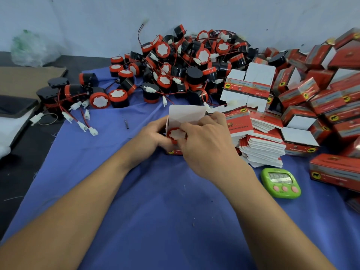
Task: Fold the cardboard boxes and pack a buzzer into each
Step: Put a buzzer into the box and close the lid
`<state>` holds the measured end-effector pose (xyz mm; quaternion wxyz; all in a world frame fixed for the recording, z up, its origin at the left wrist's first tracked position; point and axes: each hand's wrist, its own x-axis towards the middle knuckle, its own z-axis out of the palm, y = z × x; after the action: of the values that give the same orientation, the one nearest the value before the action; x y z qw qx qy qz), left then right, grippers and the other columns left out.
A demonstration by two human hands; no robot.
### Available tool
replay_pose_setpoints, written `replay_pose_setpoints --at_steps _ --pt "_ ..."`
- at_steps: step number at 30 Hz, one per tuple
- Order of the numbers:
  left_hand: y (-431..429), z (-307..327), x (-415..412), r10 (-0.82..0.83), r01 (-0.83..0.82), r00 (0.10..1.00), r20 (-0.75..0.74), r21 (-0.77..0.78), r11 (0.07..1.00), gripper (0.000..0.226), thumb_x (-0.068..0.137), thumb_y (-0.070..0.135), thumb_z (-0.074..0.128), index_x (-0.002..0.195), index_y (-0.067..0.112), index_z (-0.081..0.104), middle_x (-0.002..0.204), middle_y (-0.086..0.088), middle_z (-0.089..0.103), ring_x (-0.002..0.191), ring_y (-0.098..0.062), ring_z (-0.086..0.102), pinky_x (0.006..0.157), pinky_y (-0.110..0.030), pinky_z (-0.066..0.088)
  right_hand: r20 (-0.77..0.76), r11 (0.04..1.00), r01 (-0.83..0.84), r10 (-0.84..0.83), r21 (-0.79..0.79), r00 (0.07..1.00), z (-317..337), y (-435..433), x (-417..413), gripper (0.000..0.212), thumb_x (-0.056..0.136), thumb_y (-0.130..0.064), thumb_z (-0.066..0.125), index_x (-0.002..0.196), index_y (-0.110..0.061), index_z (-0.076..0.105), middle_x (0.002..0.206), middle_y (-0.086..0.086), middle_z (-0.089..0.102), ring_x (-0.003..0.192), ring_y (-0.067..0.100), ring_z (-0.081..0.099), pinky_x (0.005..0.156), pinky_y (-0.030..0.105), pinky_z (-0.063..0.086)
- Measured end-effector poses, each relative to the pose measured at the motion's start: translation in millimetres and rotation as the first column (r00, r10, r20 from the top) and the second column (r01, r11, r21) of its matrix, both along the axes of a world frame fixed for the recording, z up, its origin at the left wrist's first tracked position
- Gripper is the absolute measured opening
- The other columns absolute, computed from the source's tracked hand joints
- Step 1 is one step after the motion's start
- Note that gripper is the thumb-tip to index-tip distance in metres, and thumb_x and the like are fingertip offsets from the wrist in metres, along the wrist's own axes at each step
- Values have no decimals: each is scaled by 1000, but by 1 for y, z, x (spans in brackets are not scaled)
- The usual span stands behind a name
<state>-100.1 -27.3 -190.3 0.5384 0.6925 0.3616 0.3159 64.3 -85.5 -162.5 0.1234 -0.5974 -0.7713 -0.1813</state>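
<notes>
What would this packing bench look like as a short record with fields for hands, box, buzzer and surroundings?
item: red and white cardboard box, upright, top flap open
contents: round red-rimmed buzzer, inside the box
left hand: grips the box's left side
right hand: holds its right side
behind: loose pile of wired buzzers
right: stack of flat boxes, green plastic timer
surface: blue cloth

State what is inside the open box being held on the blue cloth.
A buzzer, its red rim and white face showing. The box walls and the right grip cover its body and any wires.
</notes>
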Motion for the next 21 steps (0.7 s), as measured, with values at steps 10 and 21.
replay_pose_setpoints --at_steps 10,21 --pt "2 -7 17 274 -269 959 -78 63 961 23 85 28 79 107 25 74 102 2 80 99 -21 75 95 -51 59 -246 1000 9 -13 -18 969 17 -12 16 60 79 -13 74 136 -24 59 119 2 69 129 25 49 121 37 16" --pt "2 -7 23 370 -354 922 -112 138 925 20 76 40 72 96 42 70 97 14 78 95 -9 72 93 -46 58 -146 656 111 -324 -746 935 56 -25 48 20 96 -26 62 86 -12 72 75 3 71 74 24 67 73 40 59"
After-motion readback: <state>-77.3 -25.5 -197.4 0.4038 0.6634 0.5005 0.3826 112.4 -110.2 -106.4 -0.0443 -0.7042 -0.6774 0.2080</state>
